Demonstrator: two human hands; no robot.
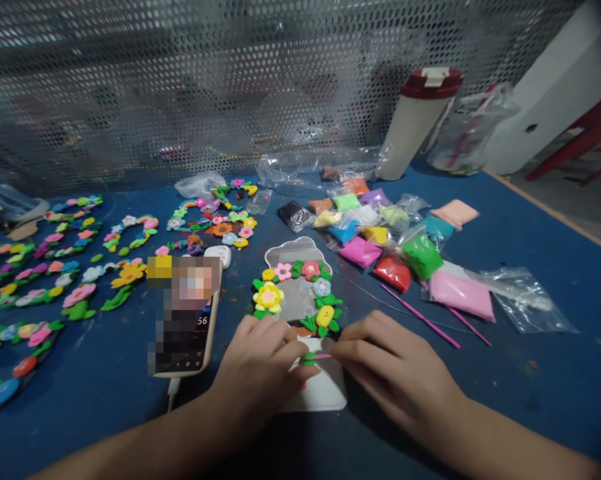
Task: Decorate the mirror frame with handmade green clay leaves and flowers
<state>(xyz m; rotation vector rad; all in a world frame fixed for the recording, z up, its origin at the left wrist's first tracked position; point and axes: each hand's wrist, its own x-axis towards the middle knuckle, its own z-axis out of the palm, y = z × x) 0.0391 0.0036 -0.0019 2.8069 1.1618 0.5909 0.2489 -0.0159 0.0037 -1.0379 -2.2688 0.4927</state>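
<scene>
Between the fingertips of my left hand (265, 360) is a small green clay piece (308, 359). My right hand (398, 363) pinches a thin pink modelling stick (322, 357), its tip at the green clay. Both hands are over the lower part of a white cloud-topped board (325, 393). A ring of clay flowers and leaves, with a yellow flower (268, 298) and a yellow smiling piece (325, 316), surrounds the grey centre (298, 298) of the board. My fingers hide part of the ring's lower edge.
A phone (200, 333) with a cable lies left of my hand. Several finished clay wreaths (73, 273) spread over the left side. Bagged coloured clay (360, 252), pink sticks (420, 316) and a tumbler (420, 123) are at the right. Perforated metal (180, 87) borders the blue table's back.
</scene>
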